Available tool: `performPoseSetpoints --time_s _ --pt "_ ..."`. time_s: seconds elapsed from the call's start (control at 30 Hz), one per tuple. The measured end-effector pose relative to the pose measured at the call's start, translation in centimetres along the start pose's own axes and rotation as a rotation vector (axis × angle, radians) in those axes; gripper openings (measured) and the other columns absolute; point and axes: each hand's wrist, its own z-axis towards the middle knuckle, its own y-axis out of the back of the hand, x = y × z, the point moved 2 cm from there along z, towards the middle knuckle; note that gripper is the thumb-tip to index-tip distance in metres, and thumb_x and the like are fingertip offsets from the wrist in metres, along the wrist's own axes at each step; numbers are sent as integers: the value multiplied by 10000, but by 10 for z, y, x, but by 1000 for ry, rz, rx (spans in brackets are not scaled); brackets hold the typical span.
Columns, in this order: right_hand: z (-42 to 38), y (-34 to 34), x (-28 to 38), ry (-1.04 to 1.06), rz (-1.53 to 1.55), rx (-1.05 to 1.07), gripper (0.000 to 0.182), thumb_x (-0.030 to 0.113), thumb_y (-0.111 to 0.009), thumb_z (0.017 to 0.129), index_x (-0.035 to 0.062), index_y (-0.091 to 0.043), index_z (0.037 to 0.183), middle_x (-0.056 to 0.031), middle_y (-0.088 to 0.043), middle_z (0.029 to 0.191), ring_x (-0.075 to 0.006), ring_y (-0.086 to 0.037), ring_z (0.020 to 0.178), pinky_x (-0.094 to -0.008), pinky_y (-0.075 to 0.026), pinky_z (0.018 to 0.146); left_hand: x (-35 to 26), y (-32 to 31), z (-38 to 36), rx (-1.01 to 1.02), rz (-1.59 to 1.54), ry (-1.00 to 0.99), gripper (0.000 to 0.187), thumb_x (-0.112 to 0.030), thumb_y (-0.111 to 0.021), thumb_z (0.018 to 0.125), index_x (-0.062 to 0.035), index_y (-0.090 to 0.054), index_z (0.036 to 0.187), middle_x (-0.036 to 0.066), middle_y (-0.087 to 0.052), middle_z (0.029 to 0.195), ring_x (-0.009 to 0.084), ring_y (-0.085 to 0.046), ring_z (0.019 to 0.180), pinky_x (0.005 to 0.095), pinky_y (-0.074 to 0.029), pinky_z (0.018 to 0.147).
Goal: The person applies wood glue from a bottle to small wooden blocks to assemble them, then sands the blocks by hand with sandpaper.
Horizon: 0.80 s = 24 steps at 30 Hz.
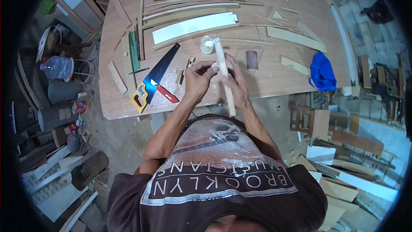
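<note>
My left hand is closed in a pinch on a small round pale piece, close beside a narrow wooden strip. My right hand grips that strip, which stretches from the table's middle back toward my shirt. Right by the strip's far end stands a clear jar with white stuff at its top. A handsaw with a yellow handle lies left of my left hand, and a red utility knife rests across it. Small wood pieces lie beside my left wrist.
Long wooden strips and a white board lie across the back of the wooden table. On the right are a brown sandpaper piece and a blue cloth bag. Offcuts crowd the floor.
</note>
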Motion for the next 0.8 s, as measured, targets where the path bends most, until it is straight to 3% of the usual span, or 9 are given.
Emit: performPoseSetpoints --time_s 0.2,0.3,0.33,0.37,0.47,0.57,0.6,0.67,0.8 --pt "32 22 -10 -332 819 -67 501 347 -424 906 -37 -480 1224 -198 -612 1041 -277 -639 866 -389 -543 759 -2 -24 -18 250 -111 77 245 -3 -667 822 14 -662 1066 100 -680 914 130 -634 778 251 -533 728" --pt "7 17 6 -258 969 -100 526 369 -385 916 -47 -478 1224 -194 -629 1016 -281 -646 838 -388 -547 742 -11 -9 -8 138 -247 101 243 -11 -653 837 23 -650 1078 106 -677 917 141 -637 770 253 -537 713" --pt "-4 17 5 -287 992 -71 502 283 -458 883 -35 -455 1271 -204 -572 1156 -273 -631 921 -379 -542 766 -12 -3 -6 54 -244 116 235 -21 -647 845 28 -646 1075 107 -676 914 145 -638 764 252 -538 705" --pt "-13 13 3 -289 993 -71 502 283 -458 883 -35 -455 1271 -204 -572 1156 -273 -631 921 -379 -542 766 -12 -2 -5 52 -244 117 235 -21 -647 845 28 -646 1075 107 -676 914 145 -638 764 252 -538 705" --pt "-25 -5 12 91 -141 -122 657 67 -604 732 7 -401 1354 -173 -313 1449 -314 -385 1299 -413 -380 1024 -9 -3 3 27 -221 23 213 -9 -641 843 60 -635 1044 117 -673 883 135 -644 726 252 -544 684" --pt "-14 -15 29 295 -644 -233 623 149 -629 761 46 -437 1346 -165 -403 1400 -282 -381 1298 -405 -313 1057 1 -7 2 113 -190 55 196 -4 -645 838 61 -645 1023 109 -674 874 124 -638 740 253 -541 689" --pt "6 -6 24 286 -650 -241 623 149 -629 761 46 -437 1346 -165 -403 1400 -282 -381 1298 -405 -313 1057 3 -8 1 113 -203 45 180 -4 -644 838 58 -657 1006 105 -676 879 118 -633 756 258 -540 699" --pt "49 16 -2 -150 -65 -203 592 246 -608 805 79 -449 1350 -152 -491 1325 -259 -435 1247 -394 -383 988 1 -13 -8 172 -224 70 184 -11 -647 840 53 -659 1012 98 -676 880 117 -631 749 258 -541 697" --pt "28 23 15 -255 161 -320 587 277 -586 836 123 -439 1383 -118 -505 1331 -239 -494 1167 -326 -462 868 -14 -7 3 166 -317 134 208 -39 -643 859 59 -642 1042 109 -665 946 155 -634 772 268 -534 718"
